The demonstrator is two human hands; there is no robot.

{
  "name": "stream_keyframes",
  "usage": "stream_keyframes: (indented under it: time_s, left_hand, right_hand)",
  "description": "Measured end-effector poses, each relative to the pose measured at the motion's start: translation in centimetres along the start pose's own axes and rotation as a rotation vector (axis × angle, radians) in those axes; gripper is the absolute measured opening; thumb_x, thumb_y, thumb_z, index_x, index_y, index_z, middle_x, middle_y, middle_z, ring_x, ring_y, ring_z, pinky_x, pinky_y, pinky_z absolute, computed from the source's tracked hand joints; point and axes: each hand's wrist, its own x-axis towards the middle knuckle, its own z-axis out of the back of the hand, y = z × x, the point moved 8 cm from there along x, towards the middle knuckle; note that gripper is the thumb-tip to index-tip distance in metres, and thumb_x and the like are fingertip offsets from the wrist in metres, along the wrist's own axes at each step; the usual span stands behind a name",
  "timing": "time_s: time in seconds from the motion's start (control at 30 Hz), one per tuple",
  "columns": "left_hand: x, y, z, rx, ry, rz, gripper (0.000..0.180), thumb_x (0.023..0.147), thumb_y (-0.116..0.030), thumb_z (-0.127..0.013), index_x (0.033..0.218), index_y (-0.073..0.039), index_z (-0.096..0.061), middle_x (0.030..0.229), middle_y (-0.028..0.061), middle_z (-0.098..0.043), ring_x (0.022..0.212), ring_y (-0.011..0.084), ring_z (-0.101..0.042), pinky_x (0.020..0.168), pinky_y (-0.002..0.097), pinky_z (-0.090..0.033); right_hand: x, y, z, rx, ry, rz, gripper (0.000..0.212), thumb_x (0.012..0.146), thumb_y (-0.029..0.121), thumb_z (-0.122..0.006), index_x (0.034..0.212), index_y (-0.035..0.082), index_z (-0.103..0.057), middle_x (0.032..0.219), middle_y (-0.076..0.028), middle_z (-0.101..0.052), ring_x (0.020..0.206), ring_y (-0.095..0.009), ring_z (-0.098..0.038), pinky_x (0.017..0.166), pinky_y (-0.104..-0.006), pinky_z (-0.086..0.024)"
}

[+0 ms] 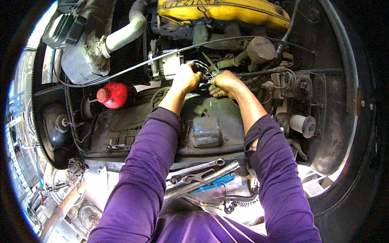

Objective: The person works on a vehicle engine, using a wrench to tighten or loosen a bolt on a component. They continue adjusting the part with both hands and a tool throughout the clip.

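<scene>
Inside an open engine bay, both my arms in purple sleeves reach forward and the hands nearly meet at the middle. My left hand (187, 79) is closed with its fingers pinching thin wires (200, 64), right beside a silver alternator (172, 64). Curled fingers of my right hand (225, 84) press together close to the same wires; what they grip, if anything, is too small to make out. A long grey cable (133, 69) arcs across the bay behind the hands. Above them sits the engine's yellow cover (227, 9).
A red bottle (113, 95) stands at the left, near a large grey housing (77, 67) with a pale pipe (127, 33). Below the hands is a worn blue-grey box (206, 131). Wrenches (196, 168) lie at the front edge by my body. A white cylinder (302, 125) is at the right.
</scene>
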Motion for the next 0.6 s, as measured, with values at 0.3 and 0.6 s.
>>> stream_keyframes:
  time_s: [0.3,0.6]
  left_hand:
    - [-0.2,0.7,-1.8,-0.179,0.321,0.091,0.025,0.079,-0.017,-0.07,0.098,-0.002,-0.075,0.086,0.015,-0.072,0.077,0.0225,-0.067,0.075,0.0345,-0.052]
    - [-0.9,-0.7,-0.9,-0.156,0.273,0.047,0.044,0.076,-0.026,-0.075,0.114,-0.005,-0.07,0.102,0.018,-0.072,0.094,0.0293,-0.069,0.088,0.0354,-0.051]
  right_hand:
    - [-0.2,0.4,-0.3,0.048,-0.015,0.131,0.014,0.088,0.007,-0.063,0.1,0.0,-0.065,0.089,-0.01,-0.065,0.073,-0.022,-0.063,0.063,-0.0343,-0.058]
    - [0.0,1.2,0.2,0.348,0.066,0.117,0.021,0.092,0.017,-0.056,0.102,-0.001,-0.061,0.088,-0.013,-0.065,0.079,-0.026,-0.064,0.071,-0.0426,-0.055]
